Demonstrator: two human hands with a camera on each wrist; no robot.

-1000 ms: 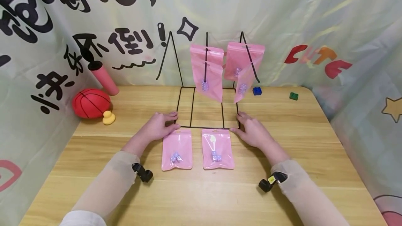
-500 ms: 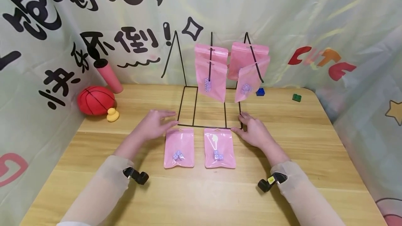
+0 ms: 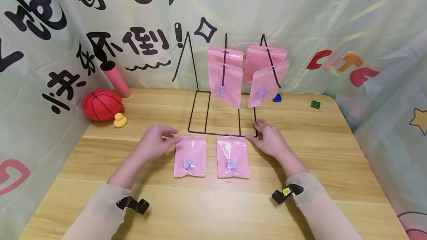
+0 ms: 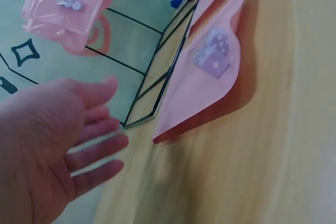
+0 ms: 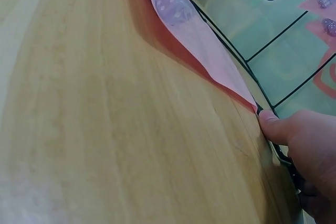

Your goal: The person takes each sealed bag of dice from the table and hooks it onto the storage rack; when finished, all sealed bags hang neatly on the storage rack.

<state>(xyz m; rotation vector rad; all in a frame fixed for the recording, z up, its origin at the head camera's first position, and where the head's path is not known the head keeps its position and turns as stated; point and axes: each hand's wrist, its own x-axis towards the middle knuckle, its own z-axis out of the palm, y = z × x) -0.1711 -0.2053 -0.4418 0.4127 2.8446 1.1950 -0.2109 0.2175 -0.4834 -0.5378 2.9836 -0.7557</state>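
A black wire display rack (image 3: 205, 116) stands on the table with pink zip bags (image 3: 231, 73) hanging from its middle and right hooks; the left hook bears none. Two more pink bags lie flat before it, a left bag (image 3: 190, 149) and a right bag (image 3: 238, 152), each with a few pale purple dice (image 3: 231, 165) inside. My right hand (image 3: 268, 138) holds the rack's front right corner, thumb along the front wire and fingers at the side. In the left wrist view my left hand (image 4: 58, 140) has its fingers extended and nothing in them, beside the left bag's top corner.
A red ball (image 3: 102, 105), a yellow toy duck (image 3: 120, 120) and a pink cylinder with a black top (image 3: 116, 79) stand at the back left. A blue brick (image 3: 277, 98) and a green brick (image 3: 315, 104) lie at the back right. Printed cloth encloses the table.
My left hand has let go of the rack's front left corner and drawn back toward me, to the left bag's top. My right hand has stayed at its corner. The hanging bags have swung slightly.
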